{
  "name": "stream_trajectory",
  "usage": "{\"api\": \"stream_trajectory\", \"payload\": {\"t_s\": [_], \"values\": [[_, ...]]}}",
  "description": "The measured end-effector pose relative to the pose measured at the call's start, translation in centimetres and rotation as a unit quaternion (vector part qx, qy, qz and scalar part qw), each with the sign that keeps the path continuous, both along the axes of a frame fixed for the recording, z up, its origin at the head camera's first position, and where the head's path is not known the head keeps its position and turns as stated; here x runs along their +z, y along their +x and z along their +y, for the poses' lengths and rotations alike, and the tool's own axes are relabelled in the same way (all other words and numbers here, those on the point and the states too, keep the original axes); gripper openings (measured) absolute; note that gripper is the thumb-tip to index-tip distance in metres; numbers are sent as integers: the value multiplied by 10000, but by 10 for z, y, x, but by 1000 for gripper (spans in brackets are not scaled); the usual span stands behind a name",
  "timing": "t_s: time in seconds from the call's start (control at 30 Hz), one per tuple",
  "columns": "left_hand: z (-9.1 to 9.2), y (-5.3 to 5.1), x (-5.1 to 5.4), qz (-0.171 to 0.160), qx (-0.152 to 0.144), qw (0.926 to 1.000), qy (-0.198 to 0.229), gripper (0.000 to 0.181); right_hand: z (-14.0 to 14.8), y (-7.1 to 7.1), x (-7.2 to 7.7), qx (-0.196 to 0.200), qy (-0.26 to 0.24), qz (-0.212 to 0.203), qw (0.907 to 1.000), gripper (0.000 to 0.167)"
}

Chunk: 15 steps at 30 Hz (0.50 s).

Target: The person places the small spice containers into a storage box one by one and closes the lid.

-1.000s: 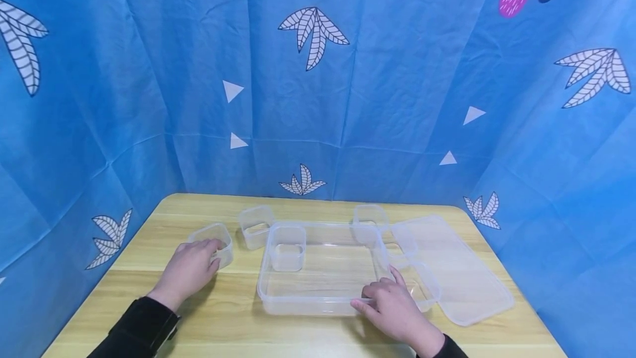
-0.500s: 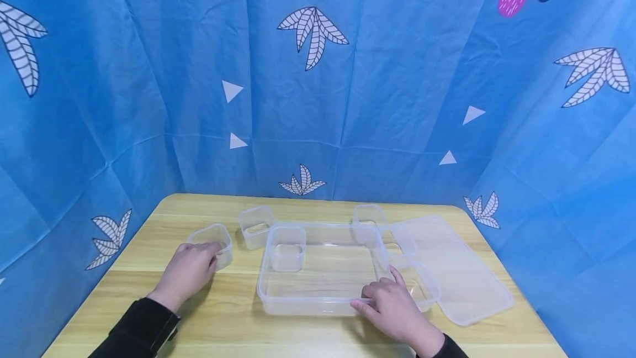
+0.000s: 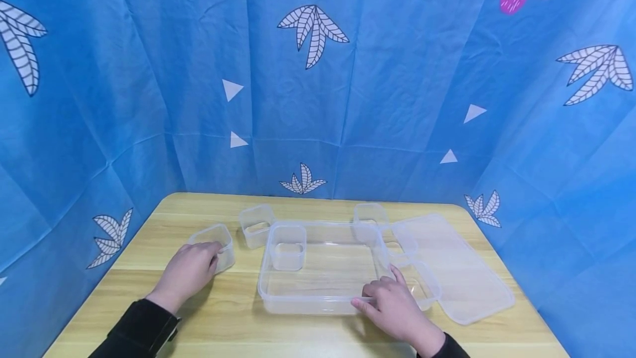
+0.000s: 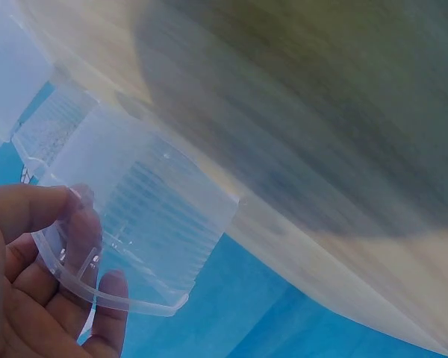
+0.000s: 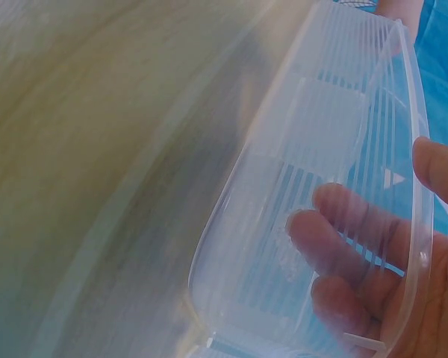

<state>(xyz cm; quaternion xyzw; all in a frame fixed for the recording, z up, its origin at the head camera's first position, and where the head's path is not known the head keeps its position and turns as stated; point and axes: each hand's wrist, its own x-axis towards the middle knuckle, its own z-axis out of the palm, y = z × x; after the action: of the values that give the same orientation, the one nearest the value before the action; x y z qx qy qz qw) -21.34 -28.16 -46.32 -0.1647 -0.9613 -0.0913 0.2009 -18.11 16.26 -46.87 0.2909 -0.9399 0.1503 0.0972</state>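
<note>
At the table's left, my left hand [image 3: 186, 272] pinches the wall of a small clear plastic container [image 3: 226, 261] between thumb and fingers. In the left wrist view, fingers [image 4: 113, 298] show through and around the small container's rim [image 4: 127, 302]. My right hand [image 3: 395, 305] grips the front right corner of a large clear rectangular plastic box [image 3: 318, 306]. The right wrist view has its thumb [image 5: 437, 168] outside the rim and the other fingers [image 5: 328, 239] behind the clear wall. One small container [image 3: 288, 258] sits inside the large box at its left side.
Another small container [image 3: 255, 225] stands behind the left hand's one. Several more, including one at the back [image 3: 370, 211] and one beside the right hand [image 3: 427, 283], line the box's right side. A flat translucent lid [image 3: 462, 269] lies at right. Blue curtain [image 3: 318, 98] encloses the wooden table.
My left thumb has closed in against the small container, which has shifted very slightly to the right. The right hand and the large box have stayed in place.
</note>
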Motion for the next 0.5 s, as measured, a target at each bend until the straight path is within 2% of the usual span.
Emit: {"api": "stream_trajectory", "payload": {"t_s": [0.27,0.5], "values": [[0,2,6,62,-73,9999,70,15,0,-1,-3,-27,-11,52,10000,36],[2,4,22,196,-181,9996,73,9,0,-1,-2,5,-3,46,10000,39]]}}
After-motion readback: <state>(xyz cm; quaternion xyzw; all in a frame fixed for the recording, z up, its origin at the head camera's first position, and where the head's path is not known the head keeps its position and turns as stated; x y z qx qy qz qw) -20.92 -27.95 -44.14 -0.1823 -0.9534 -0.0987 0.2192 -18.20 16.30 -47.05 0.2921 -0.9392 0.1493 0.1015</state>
